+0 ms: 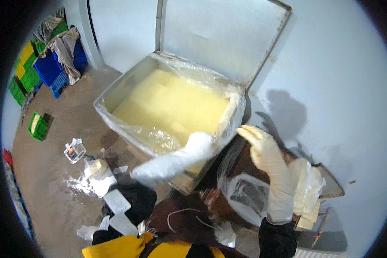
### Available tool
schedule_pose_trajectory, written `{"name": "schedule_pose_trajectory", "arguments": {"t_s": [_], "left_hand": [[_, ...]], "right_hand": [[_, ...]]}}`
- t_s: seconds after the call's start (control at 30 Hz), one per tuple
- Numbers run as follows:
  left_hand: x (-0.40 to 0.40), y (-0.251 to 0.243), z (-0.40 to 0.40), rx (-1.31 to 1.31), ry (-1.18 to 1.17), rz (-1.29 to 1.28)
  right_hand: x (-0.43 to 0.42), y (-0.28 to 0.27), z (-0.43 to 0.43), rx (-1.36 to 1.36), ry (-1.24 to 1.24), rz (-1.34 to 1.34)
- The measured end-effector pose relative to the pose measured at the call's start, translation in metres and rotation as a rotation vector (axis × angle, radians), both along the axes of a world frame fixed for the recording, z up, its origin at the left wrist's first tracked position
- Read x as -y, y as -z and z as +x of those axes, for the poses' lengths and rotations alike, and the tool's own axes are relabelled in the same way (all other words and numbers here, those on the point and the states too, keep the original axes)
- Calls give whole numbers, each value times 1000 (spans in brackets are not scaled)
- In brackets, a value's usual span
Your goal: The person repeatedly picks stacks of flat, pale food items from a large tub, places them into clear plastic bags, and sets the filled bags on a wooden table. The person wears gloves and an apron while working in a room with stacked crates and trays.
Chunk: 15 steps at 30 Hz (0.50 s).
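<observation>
A large square bin lined with clear plastic stands before me, with pale yellow powdery or grainy material in it. Over its near right corner is my left hand, in a white glove and blurred; whether its fingers hold anything is hidden. A white cover wraps that forearm. Just right of the bin, my right hand is raised in a long cream glove. Its fingers are stretched out and nothing shows in them. The bin's hinged lid stands raised at the back.
A plastic-lined container sits below my right forearm, beside hanging pale gloves or bags. Left on the wet floor are a white bag, a small white basket and a green crate. Blue crates are stacked farther off.
</observation>
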<state>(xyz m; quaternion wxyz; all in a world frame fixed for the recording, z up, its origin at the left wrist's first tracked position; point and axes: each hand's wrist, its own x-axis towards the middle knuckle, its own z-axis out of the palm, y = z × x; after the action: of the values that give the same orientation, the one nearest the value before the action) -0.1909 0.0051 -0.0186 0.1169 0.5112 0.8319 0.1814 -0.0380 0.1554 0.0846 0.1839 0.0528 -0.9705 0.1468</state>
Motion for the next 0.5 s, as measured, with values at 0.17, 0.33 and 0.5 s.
{"name": "schedule_pose_trajectory", "arguments": {"t_s": [0.17,0.33,0.5], "left_hand": [[1,-13,29,82,211,101],[11,-41,-80,473,78,-56],[-48,42,-93,226,41,-117]], "right_hand": [[-43,57,-81,325,-226,237],[-76,101,-51,102,-31,174],[-68,115,-61,97,25,61]]}}
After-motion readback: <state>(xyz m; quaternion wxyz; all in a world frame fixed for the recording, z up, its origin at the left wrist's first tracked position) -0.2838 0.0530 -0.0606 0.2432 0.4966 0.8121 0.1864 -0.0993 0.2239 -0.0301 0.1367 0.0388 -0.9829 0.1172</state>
